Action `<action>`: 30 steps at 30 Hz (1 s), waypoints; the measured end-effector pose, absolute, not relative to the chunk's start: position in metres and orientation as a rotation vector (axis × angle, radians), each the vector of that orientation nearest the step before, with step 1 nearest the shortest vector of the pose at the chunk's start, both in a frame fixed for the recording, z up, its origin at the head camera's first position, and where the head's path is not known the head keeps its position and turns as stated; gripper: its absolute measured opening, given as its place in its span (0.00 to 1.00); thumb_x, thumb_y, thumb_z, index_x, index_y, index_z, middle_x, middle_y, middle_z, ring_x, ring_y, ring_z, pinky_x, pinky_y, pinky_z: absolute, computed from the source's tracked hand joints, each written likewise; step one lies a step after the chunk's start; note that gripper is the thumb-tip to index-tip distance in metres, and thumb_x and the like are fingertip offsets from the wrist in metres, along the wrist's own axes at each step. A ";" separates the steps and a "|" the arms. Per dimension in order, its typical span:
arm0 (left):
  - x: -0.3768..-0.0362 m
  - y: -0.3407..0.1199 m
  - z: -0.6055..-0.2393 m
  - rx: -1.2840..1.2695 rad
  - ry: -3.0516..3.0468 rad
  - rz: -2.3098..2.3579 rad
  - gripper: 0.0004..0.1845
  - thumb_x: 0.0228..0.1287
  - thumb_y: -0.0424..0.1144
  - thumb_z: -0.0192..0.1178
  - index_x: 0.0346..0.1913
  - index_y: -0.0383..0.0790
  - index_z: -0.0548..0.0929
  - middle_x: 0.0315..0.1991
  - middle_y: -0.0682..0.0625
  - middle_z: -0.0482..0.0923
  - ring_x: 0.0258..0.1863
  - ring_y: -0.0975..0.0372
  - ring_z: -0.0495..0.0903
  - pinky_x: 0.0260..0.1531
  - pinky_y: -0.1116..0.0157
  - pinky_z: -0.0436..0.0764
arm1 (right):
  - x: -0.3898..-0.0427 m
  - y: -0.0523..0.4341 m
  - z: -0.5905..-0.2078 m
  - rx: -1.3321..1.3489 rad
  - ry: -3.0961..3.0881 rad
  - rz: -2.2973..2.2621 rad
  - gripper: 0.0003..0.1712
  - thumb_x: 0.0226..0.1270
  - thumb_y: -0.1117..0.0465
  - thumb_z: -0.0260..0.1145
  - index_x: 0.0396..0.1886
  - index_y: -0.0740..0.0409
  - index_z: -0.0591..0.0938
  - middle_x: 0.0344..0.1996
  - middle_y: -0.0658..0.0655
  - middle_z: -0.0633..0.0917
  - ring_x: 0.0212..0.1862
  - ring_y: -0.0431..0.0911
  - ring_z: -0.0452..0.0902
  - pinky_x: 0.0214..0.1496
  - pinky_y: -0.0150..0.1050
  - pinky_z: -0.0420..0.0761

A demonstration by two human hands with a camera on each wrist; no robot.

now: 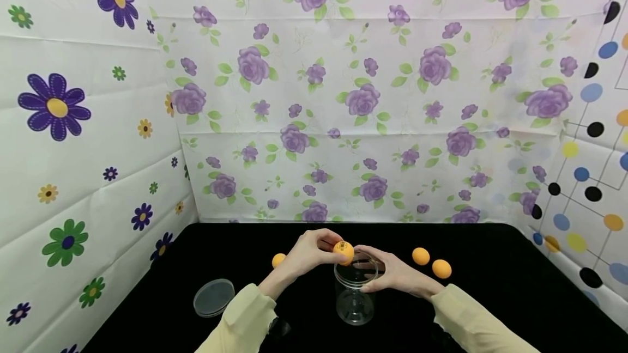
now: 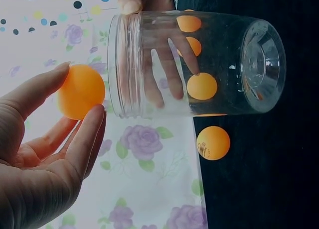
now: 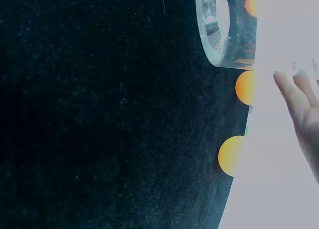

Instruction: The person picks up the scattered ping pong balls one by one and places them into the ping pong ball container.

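Note:
Between the thumb and fingers of my left hand (image 1: 306, 254) is an orange ping-pong ball (image 1: 343, 253) with a dark printed mark. It is held right at the mouth of a clear, round plastic jar (image 1: 355, 306), overlapping the rim in the head view. The left wrist view shows the pinched ball (image 2: 81, 92) just outside the threaded neck of the jar (image 2: 219, 64). My right hand (image 1: 396, 272) grips the jar near its top, thumb on the near side and fingers round the far side. The jar stands upright on the black tabletop.
A clear round lid (image 1: 214, 297) lies at the left of the black table. One orange ball (image 1: 278, 260) rests behind my left wrist, partly hidden. Two more balls, a nearer one (image 1: 441, 269) and a farther one (image 1: 420, 256), lie to the right. Patterned cloth walls surround the table.

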State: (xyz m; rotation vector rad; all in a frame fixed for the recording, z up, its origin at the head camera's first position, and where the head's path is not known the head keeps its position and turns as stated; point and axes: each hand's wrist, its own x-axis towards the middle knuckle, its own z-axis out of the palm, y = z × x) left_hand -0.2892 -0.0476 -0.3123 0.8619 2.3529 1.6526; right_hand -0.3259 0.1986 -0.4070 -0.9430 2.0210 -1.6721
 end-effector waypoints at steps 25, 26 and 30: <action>-0.285 -0.036 -0.311 0.877 2.322 1.638 0.16 0.53 0.33 0.66 0.44 0.30 0.79 0.38 0.43 0.78 0.35 0.57 0.78 0.35 0.65 0.77 | -0.325 0.198 -0.406 -0.926 2.017 -1.657 0.42 0.58 0.63 0.66 0.69 0.52 0.55 0.65 0.60 0.58 0.61 0.57 0.60 0.50 0.46 0.72; -0.285 -0.036 -0.311 0.880 2.318 1.636 0.16 0.53 0.33 0.66 0.44 0.29 0.79 0.39 0.42 0.78 0.35 0.57 0.78 0.35 0.65 0.77 | -0.325 0.198 -0.406 -0.922 2.037 -1.650 0.42 0.58 0.62 0.66 0.69 0.52 0.56 0.64 0.60 0.59 0.61 0.56 0.60 0.50 0.46 0.71; -0.285 -0.037 -0.310 0.895 2.309 1.632 0.15 0.53 0.33 0.66 0.44 0.31 0.79 0.40 0.39 0.77 0.35 0.59 0.78 0.36 0.64 0.76 | -0.325 0.199 -0.406 -0.977 2.092 -1.612 0.39 0.58 0.61 0.66 0.68 0.50 0.59 0.63 0.57 0.62 0.60 0.54 0.61 0.54 0.45 0.68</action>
